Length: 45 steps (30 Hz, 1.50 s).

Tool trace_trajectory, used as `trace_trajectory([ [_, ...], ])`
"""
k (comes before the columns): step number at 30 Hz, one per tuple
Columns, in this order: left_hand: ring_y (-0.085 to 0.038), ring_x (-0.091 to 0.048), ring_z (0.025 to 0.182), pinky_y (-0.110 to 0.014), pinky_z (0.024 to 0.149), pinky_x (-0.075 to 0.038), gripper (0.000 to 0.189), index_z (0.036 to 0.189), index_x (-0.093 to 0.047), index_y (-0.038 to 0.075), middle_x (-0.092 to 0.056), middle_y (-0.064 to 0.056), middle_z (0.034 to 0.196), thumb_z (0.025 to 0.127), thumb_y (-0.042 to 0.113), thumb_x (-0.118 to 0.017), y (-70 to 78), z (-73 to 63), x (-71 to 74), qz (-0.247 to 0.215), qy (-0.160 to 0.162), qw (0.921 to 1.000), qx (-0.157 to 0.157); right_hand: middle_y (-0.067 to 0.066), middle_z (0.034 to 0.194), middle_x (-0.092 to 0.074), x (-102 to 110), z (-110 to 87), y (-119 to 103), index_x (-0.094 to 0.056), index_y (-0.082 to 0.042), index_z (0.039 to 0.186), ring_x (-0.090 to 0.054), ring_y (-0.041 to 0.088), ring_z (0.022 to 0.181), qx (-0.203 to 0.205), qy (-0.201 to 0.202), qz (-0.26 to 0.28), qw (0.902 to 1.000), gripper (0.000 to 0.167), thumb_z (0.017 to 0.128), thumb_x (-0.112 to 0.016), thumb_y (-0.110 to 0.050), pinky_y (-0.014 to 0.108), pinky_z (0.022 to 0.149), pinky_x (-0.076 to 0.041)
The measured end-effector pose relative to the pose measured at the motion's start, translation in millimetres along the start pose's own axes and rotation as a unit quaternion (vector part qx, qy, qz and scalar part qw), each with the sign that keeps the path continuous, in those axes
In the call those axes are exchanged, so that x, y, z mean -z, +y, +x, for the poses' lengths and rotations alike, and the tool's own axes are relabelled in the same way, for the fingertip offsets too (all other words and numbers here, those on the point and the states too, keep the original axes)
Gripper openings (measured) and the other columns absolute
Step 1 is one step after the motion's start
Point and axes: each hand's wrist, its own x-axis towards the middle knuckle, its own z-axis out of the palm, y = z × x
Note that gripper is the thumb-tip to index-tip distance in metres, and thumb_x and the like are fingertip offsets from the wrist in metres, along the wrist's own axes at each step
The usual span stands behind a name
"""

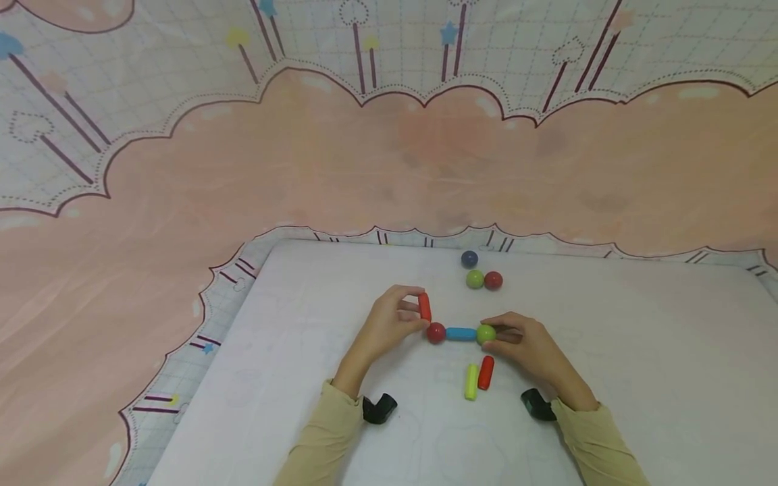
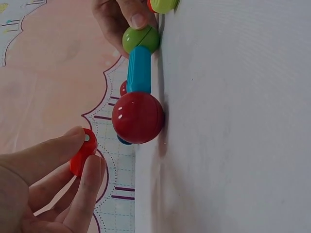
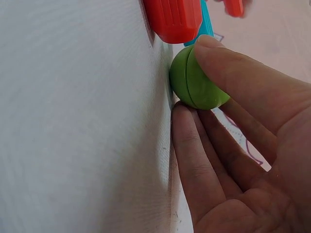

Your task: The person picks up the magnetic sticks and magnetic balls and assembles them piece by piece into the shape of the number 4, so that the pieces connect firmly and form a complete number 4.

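My left hand point(image 1: 390, 320) pinches a red rod point(image 1: 424, 307) between thumb and fingers. In the left wrist view that red rod point(image 2: 83, 153) shows a small shiny disc at its end. Just right of this hand, a red ball point(image 1: 435, 332) touches one end of a blue rod point(image 1: 460, 334). A green ball point(image 1: 485, 334) meets the rod's other end, so the three lie in a row on the table. My right hand point(image 1: 527, 343) grips that ball; the right wrist view shows thumb and fingers on the green ball point(image 3: 197, 80).
Nearer me on the white table point(image 1: 243, 405) lie a yellow-green rod point(image 1: 471, 382) and another red rod point(image 1: 486, 372). Farther back sit a dark blue ball point(image 1: 469, 259), a second green ball point(image 1: 475, 279) and a second red ball point(image 1: 494, 281). A patterned cloth point(image 1: 365, 169) hangs behind.
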Motion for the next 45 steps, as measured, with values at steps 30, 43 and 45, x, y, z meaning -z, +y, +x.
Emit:
trace_trajectory([
  [30, -0.025, -0.069, 0.106, -0.034, 0.088, -0.057, 0.054, 0.135, -0.058, 0.009, -0.063, -0.013, 0.127, 0.084, 0.003, -0.077, -13.4, 16.3, -14.0, -0.027, -0.016, 0.9991, 0.027, 0.008, 0.123, -0.066, 2, 2.8, 1, -0.067, -0.013, 0.125, -0.068, 0.025, 0.108, -0.021, -0.009, -0.006, 0.9997, 0.042, 0.085, -0.079, -0.018, 0.038, 0.092, -0.054],
  [43, -0.027, -0.066, 0.111, -0.038, 0.094, -0.054, 0.051, 0.134, -0.058, 0.007, -0.068, -0.016, 0.121, 0.085, 0.001, -0.073, -16.0, 19.0, -14.7, -0.116, -0.051, 0.9904, 0.056, 0.009, 0.124, -0.066, 4, 2.9, -2, -0.066, -0.012, 0.125, -0.068, 0.026, 0.108, -0.017, -0.013, -0.005, 0.9998, 0.042, 0.085, -0.079, -0.016, 0.037, 0.092, -0.055],
  [45, -0.027, -0.066, 0.111, -0.038, 0.094, -0.054, 0.051, 0.133, -0.057, 0.005, -0.068, -0.017, 0.121, 0.085, 0.001, -0.072, -16.6, 19.0, -15.0, -0.122, -0.051, 0.9898, 0.053, 0.009, 0.124, -0.066, 4, 2.9, -1, -0.066, -0.011, 0.125, -0.068, 0.026, 0.108, -0.015, -0.014, -0.005, 0.9998, 0.042, 0.085, -0.079, -0.016, 0.036, 0.092, -0.055],
])
